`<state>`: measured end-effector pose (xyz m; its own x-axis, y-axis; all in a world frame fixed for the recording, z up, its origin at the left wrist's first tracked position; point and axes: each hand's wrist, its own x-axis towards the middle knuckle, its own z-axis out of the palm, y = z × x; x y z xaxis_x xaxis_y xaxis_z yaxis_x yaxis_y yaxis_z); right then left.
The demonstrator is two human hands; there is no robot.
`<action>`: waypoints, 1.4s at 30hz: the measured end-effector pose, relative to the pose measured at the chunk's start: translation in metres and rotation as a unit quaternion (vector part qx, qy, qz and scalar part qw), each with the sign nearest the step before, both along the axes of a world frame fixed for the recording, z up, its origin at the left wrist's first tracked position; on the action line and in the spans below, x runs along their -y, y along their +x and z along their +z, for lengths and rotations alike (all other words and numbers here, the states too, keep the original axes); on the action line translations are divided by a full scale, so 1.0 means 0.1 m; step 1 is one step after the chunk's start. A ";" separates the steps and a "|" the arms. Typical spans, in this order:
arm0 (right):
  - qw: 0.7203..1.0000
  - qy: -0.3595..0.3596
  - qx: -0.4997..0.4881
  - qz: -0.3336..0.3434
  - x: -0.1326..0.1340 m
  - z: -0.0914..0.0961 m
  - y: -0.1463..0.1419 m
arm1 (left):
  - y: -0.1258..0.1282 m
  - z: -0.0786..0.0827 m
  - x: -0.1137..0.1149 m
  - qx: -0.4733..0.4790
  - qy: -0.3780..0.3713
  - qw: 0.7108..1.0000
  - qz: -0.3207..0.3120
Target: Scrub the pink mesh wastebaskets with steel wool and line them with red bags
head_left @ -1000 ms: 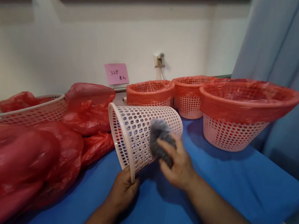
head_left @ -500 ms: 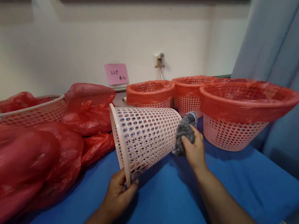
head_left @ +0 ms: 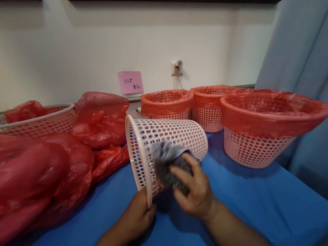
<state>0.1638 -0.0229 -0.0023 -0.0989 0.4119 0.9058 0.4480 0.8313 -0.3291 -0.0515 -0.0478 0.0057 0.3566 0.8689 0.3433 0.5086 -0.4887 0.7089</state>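
A pale pink perforated plastic wastebasket (head_left: 175, 129) lies tipped on its side above the blue cloth, its open mouth facing left. My left hand (head_left: 138, 217) grips the basket's rim at the lower edge, thumb outside and the other fingers partly hidden by the rim. In my right hand (head_left: 194, 186) is a bunched grey cloth (head_left: 167, 162), slightly blurred by motion. That cloth lies against the side wall of the basket, close to the rim. The basket's base points right.
Behind stand three baskets with red liners: a small one (head_left: 166, 105), another (head_left: 211, 105) and a wide one (head_left: 260, 132). Red plastic bags (head_left: 22, 176) heap at left beside a pale basket (head_left: 45, 122). A blue-covered table (head_left: 278, 196) lies beneath; a wall socket (head_left: 176, 67) is behind.
My right hand has moved the cloth left and slightly down, from the basket's base along its side toward the rim. My left hand keeps its grip; the basket has turned slightly.
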 end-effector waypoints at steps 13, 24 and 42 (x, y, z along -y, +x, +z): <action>0.996 -0.074 -0.007 0.053 -0.06 0.04 0.10 | -0.02 -0.02 -0.05 -0.140 -0.026 0.990 -0.002; 0.958 -0.238 -0.133 -0.089 -0.41 -0.13 0.20 | -0.05 -0.09 0.02 0.033 -0.002 0.999 0.037; 0.994 -0.060 0.014 0.094 -0.02 0.02 0.01 | -0.01 -0.03 0.05 0.146 -0.042 0.985 0.080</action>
